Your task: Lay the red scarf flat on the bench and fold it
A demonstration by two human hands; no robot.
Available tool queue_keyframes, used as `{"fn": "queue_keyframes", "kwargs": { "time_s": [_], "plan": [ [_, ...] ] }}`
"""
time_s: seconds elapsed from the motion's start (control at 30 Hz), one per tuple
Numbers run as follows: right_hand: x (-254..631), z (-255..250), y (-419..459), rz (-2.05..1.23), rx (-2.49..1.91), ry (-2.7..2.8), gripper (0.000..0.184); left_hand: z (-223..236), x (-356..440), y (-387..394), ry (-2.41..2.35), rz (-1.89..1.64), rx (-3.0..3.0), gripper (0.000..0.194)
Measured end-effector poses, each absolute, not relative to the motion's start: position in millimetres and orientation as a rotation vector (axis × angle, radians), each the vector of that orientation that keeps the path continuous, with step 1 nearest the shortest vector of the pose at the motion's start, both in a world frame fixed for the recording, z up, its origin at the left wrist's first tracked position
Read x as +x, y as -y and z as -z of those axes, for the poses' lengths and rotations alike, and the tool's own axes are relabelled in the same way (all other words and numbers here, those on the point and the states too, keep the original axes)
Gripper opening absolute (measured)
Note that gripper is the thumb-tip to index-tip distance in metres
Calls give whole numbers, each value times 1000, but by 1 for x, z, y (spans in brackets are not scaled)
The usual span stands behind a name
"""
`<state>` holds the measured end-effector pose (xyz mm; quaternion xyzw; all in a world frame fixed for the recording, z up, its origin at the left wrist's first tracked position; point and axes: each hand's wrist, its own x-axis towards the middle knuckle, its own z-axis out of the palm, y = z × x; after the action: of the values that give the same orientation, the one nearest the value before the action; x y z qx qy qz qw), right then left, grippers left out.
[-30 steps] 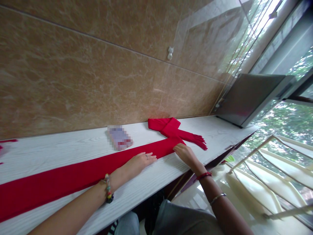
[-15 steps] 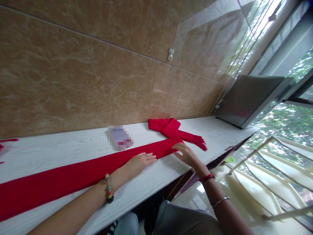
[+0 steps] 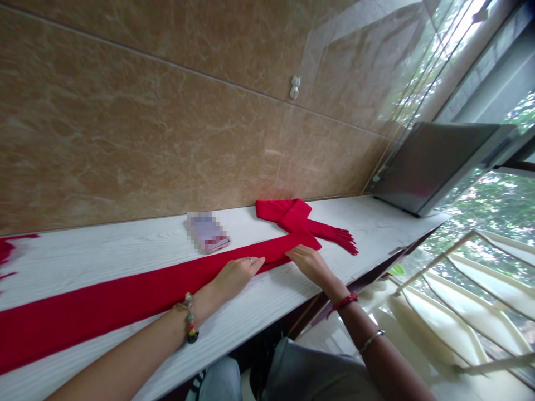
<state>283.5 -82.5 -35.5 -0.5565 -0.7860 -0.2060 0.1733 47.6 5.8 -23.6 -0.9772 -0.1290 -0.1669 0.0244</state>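
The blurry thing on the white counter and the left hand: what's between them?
In the head view, part of the long red cloth lies between the blurry thing and the left hand.

hands [image 3: 236, 277]: both at near edge, red cloth [image 3: 125, 295] | pixelated phone [image 3: 208, 231]: beyond cloth | counter [image 3: 104, 239]: white

No legible text, label, number or sign.

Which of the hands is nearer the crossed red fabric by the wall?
The right hand, wearing the red band; the left hand, wearing the beaded bracelet, touches the red strip farther left.
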Motion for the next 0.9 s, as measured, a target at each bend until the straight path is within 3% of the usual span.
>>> {"fn": "queue_keyframes", "kwargs": {
  "time_s": [0.3,0.63,0.9],
  "plan": [
    [279,38,81,878,-1598,2111,31,18,48,-3,280,464,-2992,35],
    [284,37,85,421,-1676,2149,17,21,49,-6,268,388,-3124,27],
    [247,22,83,233,-1609,2194,19,29,48,-10,224,483,-3263,40]
  ]
}}
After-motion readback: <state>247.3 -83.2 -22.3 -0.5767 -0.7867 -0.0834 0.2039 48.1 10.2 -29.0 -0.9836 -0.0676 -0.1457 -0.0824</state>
